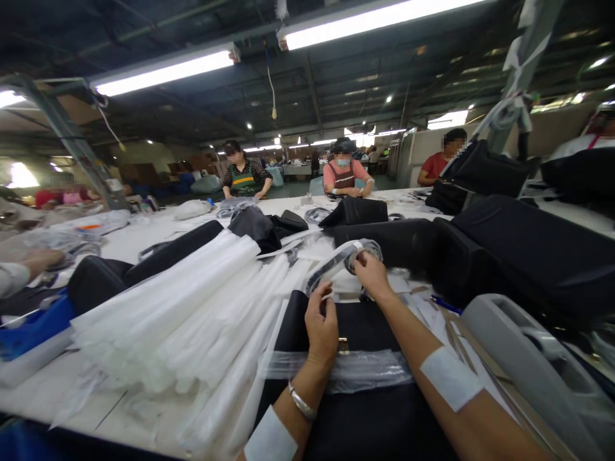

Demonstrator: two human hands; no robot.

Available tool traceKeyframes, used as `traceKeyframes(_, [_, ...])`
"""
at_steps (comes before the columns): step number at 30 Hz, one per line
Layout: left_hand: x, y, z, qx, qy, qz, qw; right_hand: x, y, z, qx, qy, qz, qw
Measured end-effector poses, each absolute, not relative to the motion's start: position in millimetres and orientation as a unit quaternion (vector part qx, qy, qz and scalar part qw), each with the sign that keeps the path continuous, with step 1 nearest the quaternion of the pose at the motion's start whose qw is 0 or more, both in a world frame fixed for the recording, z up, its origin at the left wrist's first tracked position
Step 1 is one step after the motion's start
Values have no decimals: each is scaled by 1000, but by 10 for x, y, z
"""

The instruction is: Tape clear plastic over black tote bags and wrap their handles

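1 clear film band (369, 370) on blk bag (369, 326); wrapped strap (331, 264) past bag's top, wrap maybe part-done. R hand (373, 275) pinched on strap; L hand (323, 326) nr bag's top, grip unclear.

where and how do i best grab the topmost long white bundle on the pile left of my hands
Probably around the middle of the long white bundle, from above, with the hand laid across its length. Its upper side is exposed while other white bundles lie against it, and it looks soft, so a broad grip should suit it.
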State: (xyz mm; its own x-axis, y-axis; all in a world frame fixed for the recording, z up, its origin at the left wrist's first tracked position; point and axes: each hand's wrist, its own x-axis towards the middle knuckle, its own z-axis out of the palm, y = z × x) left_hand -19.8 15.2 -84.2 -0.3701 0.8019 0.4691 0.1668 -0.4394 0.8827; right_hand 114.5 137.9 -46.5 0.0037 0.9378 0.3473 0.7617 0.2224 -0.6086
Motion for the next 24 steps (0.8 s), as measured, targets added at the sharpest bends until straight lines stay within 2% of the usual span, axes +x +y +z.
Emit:
traceKeyframes(4, [-159, 156, -825, 502, 479, 665, 276, 1233, 1323, -583, -638, -690, 110, 324])
traceKeyframes(8, [-96, 156, -774, 495, 479, 653, 315, 1221, 1225, -610, -545, -712, 39, 441])
traceKeyframes(10, [-78, 135, -688, 501, 464, 644, 344, 1174, 1196, -645, -453, -759, 71, 463])
traceKeyframes(11, [-80, 115, -622, 509, 454, 635, 363, 1154, 1191, -673, -413, -792, 117, 435])
traceKeyframes(14, [-154, 20, -352, 555, 430, 575, 419, 1136, 1216, -776, -319, -869, 252, 283])
traceKeyframes(16, [-290, -33, -172, 584, 437, 532, 430, 1144, 1248, -833, -300, -884, 285, 220])
traceKeyframes(20, [-793, 76, -41, 619, 548, 451, 335, 1131, 1300, -895, -337, -882, 259, 205])
traceKeyframes(24, [-1372, 344, -205, 640, 705, 251, 175, 1109, 1340, -949, -335, -888, 256, 185])
